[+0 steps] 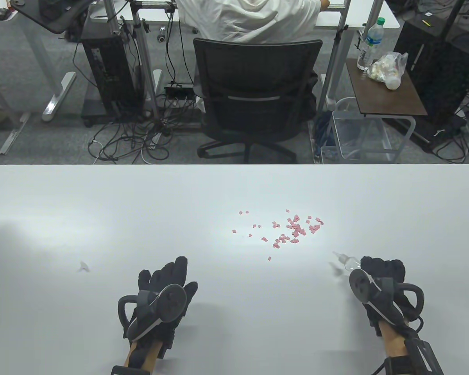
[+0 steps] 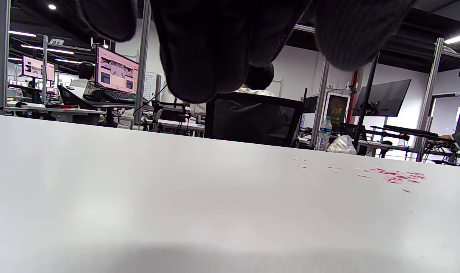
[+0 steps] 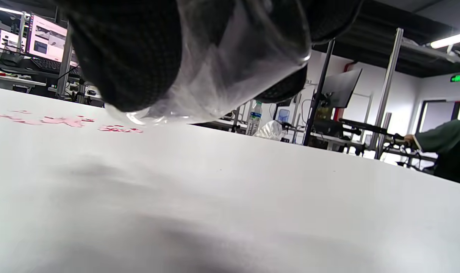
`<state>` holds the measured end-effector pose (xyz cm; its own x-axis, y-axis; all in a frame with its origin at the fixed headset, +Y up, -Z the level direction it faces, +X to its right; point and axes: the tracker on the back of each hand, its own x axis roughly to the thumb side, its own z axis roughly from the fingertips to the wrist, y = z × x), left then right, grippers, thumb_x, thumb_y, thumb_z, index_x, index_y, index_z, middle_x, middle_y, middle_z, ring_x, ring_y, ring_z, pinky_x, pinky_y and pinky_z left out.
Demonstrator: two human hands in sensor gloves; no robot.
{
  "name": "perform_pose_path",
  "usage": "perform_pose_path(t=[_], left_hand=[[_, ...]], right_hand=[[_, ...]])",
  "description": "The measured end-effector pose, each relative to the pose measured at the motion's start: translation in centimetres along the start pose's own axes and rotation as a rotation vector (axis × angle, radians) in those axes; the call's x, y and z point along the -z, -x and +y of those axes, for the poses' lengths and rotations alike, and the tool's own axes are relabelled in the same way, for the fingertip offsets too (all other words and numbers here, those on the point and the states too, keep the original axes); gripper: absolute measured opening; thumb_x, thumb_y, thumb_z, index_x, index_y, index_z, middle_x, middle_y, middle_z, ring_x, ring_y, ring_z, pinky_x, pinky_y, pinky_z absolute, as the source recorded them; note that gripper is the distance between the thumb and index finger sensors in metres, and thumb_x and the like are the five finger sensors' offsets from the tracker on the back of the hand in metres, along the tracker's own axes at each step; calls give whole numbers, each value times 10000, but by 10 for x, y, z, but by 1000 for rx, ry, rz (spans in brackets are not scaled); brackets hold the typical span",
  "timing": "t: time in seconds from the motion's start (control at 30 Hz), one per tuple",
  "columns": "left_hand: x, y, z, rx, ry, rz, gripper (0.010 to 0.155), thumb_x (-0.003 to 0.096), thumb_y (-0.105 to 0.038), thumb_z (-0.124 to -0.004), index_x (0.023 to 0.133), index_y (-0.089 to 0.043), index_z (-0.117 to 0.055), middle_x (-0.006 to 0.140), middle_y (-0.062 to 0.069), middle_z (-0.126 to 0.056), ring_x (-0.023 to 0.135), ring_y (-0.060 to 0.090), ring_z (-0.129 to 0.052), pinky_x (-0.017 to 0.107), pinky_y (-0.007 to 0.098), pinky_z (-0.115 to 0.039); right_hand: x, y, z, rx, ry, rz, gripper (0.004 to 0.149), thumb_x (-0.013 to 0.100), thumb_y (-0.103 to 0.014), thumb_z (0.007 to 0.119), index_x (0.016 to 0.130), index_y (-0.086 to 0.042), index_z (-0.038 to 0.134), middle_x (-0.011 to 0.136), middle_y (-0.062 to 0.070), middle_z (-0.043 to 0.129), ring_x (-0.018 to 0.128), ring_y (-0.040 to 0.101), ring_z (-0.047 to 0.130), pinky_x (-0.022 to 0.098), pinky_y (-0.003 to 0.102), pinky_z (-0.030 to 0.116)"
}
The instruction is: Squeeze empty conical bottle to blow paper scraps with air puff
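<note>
My right hand (image 1: 381,273) grips a clear conical bottle (image 1: 346,261) at the right of the white table (image 1: 101,203); its thin nozzle points up-left toward the scraps. In the right wrist view the bottle (image 3: 230,64) sits between my gloved fingers (image 3: 127,57), just above the table. Several small pink paper scraps (image 1: 293,228) lie scattered at the table's middle right, up-left of the nozzle; they also show in the left wrist view (image 2: 396,176) and the right wrist view (image 3: 74,121). My left hand (image 1: 168,281) rests flat on the table, empty, its fingers spread.
A small white scrap (image 1: 84,266) lies at the left of the table. Beyond the far edge stand a black office chair (image 1: 254,97) with a seated person, and a side table with a water bottle (image 1: 369,43).
</note>
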<state>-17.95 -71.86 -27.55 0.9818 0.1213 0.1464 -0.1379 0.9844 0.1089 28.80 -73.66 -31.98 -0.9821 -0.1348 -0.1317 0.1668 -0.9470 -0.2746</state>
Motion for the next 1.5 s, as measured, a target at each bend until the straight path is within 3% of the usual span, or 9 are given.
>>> perform_pose_path(t=[0.07, 0.13, 0.3, 0.43, 0.63, 0.87, 1.0, 1.23, 1.5], left_hand=[[0, 0, 0, 3, 2, -3, 731, 577, -526, -748, 1185, -179, -539, 1127, 169, -704, 969, 383, -843, 760, 701, -472], [0, 0, 0, 3, 6, -1, 730, 576, -526, -748, 1183, -178, -540, 1127, 168, -704, 969, 382, -843, 760, 702, -472], [0, -1, 0, 4, 11, -3, 729, 576, -525, -748, 1183, -177, -540, 1126, 166, -705, 968, 384, -843, 759, 702, -472], [0, -2, 0, 10, 14, -1, 731, 577, -526, -747, 1185, -176, -539, 1128, 168, -703, 971, 385, -841, 760, 701, -472], [0, 3, 3, 9, 15, 36, 732, 577, -526, -747, 1187, -180, -534, 1139, 172, -686, 984, 389, -826, 759, 703, -470], [5, 12, 13, 17, -1, 102, 729, 577, -520, -754, 1187, -184, -537, 1158, 179, -658, 1011, 400, -797, 764, 708, -457], [12, 40, 27, 72, -9, 178, 712, 578, -513, -761, 1178, -188, -557, 1156, 171, -663, 1012, 390, -800, 766, 705, -458], [22, 127, 44, 167, 55, 404, 705, 584, -478, -783, 1181, -185, -549, 1158, 176, -657, 1011, 396, -796, 767, 707, -452], [43, 199, 20, 334, 187, 591, 634, 572, -416, -830, 1151, -286, -605, 1113, 124, -740, 962, 349, -856, 767, 700, -457]], right_hand=[[-3, 0, 0, 16, 31, -6, 654, 320, -410, 958, 898, -112, 883, 822, 142, 963, 715, 330, 965, 712, 588, 650], [-4, -1, 1, 40, -16, -39, 696, 319, -413, 969, 949, -145, 839, 888, 132, 924, 776, 338, 928, 717, 613, 620], [-2, -3, 1, -14, -8, -32, 603, 304, -389, 976, 830, -97, 929, 732, 141, 1005, 641, 312, 997, 698, 574, 688], [-4, -5, 5, 30, -75, -59, 699, 315, -452, 967, 926, -131, 861, 851, 135, 945, 729, 329, 949, 716, 596, 636], [-4, -1, 3, 108, -53, -46, 714, 330, -401, 965, 973, -136, 805, 920, 141, 885, 800, 361, 895, 715, 642, 596], [-2, 2, -5, 191, -73, -54, 717, 346, -333, 972, 1002, -131, 764, 957, 154, 843, 844, 386, 892, 695, 636, 665], [-2, -1, -10, 203, -66, -76, 708, 355, -331, 961, 1002, -134, 754, 960, 154, 829, 845, 393, 896, 686, 635, 684], [-3, -11, -11, 161, -71, -133, 719, 376, -330, 937, 1013, -109, 688, 967, 170, 829, 856, 411, 911, 678, 630, 705], [-3, -18, -16, 184, -56, -184, 749, 368, -315, 950, 1034, -118, 671, 966, 155, 810, 855, 400, 899, 686, 621, 698]])
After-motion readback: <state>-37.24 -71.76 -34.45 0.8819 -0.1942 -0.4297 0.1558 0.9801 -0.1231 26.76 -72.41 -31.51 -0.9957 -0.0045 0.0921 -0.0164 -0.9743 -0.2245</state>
